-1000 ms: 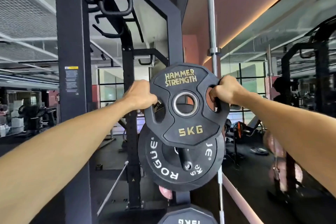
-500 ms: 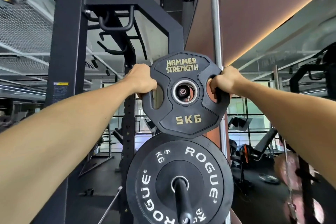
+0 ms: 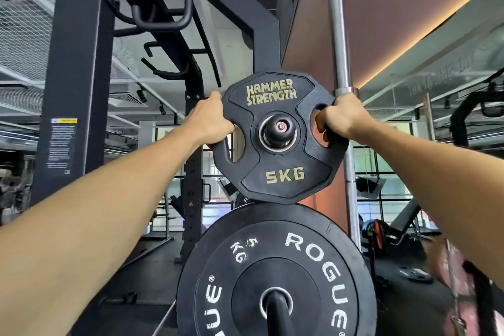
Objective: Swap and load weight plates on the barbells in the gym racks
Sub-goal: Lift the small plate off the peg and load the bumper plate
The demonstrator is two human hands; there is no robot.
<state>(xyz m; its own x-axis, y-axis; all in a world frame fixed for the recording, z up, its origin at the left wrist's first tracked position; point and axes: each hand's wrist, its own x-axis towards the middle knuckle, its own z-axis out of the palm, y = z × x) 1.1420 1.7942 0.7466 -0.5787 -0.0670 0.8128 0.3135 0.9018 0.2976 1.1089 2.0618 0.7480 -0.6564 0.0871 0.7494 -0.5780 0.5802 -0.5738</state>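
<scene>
A black 5 kg Hammer Strength plate (image 3: 278,169) with gold lettering is held upright in front of me, its centre hole over the end of a black storage peg (image 3: 278,128) on the rack. My left hand (image 3: 210,120) grips its left handle slot and my right hand (image 3: 341,117) grips the right one. Just below, touching its lower edge, a black Rogue 5 kg bumper plate (image 3: 313,267) sits on a lower peg (image 3: 276,308).
The black rack upright (image 3: 76,76) stands at left with hooks overhead. A bare steel barbell (image 3: 342,63) stands vertically just behind my right hand. Other racks and equipment fill the dark gym floor to the right.
The 5 kg plate has risen from in front of the Rogue plate to the upper peg, and the peg's end now fills its centre hole. The view has tilted upward.
</scene>
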